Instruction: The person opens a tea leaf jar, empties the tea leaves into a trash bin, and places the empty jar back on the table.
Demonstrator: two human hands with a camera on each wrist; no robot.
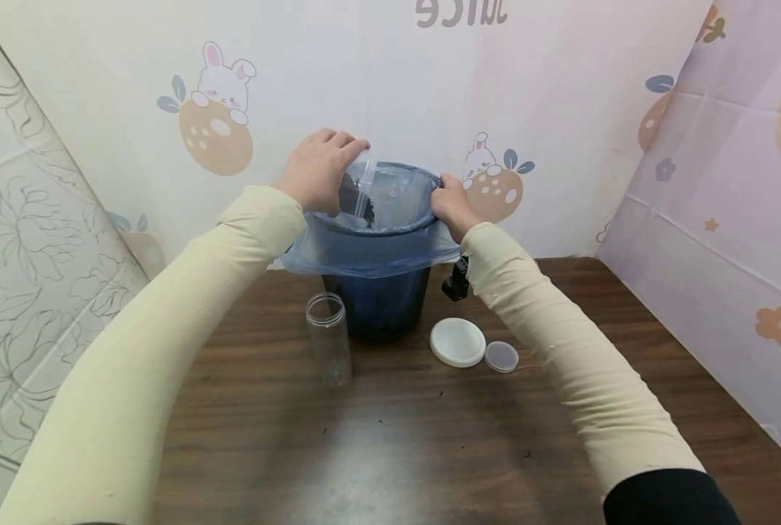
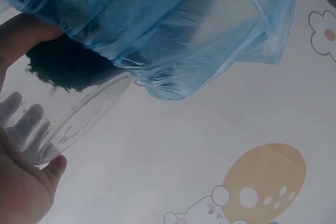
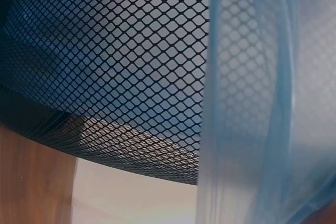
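Observation:
My left hand [image 1: 318,173] grips a clear plastic container [image 1: 367,173] tipped over the mouth of a dark mesh wastebasket [image 1: 382,310]. Dark, crumbly material [image 1: 351,195] lies inside the container along its lower side. In the left wrist view the fingers show through the clear wall of the container [image 2: 86,114]. A thin blue bag [image 1: 383,257] lines the basket and hangs over its rim. On the right of that rim, my right hand [image 1: 453,205] grips the edge and the bag. The right wrist view shows only mesh [image 3: 131,72] and bag [image 3: 252,108].
An uncapped clear jar [image 1: 329,346] stands in front of the basket, to the left. To the right lie a white round lid [image 1: 458,341] and a smaller translucent lid [image 1: 502,356]. Several dark specks dot the wooden table [image 1: 397,467]. Printed cloth [image 1: 364,87] hangs behind.

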